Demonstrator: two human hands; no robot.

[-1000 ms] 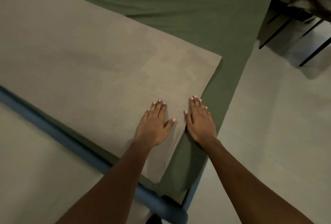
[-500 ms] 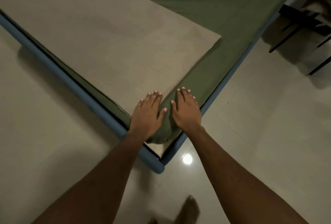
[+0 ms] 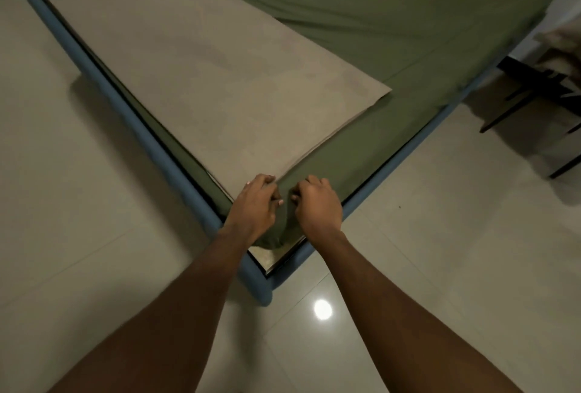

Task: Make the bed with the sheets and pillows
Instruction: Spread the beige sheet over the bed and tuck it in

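Note:
A folded tan sheet (image 3: pixel 204 62) lies flat along the left side of the bed, on top of a green fitted sheet (image 3: pixel 393 21). At the bed's near corner, my left hand (image 3: pixel 254 201) has its fingers curled round the tan sheet's near corner. My right hand (image 3: pixel 317 204) is just beside it, fingers curled into the green sheet next to the tan sheet's edge. The green fabric bunches at the mattress corner below both hands. No pillow lies on the bed.
The blue padded bed frame (image 3: pixel 151 141) runs along both sides to a corner near my arms. Pale tiled floor (image 3: pixel 440 267) surrounds it, with a light reflection (image 3: pixel 323 309). A black-legged chair (image 3: pixel 528 84) holding pale bedding (image 3: pixel 562 37) stands at the right.
Both hands slid back from flat on the tan sheet to the bed's near corner. Their straight fingers have curled into the fabric. The view has pulled back from the bed.

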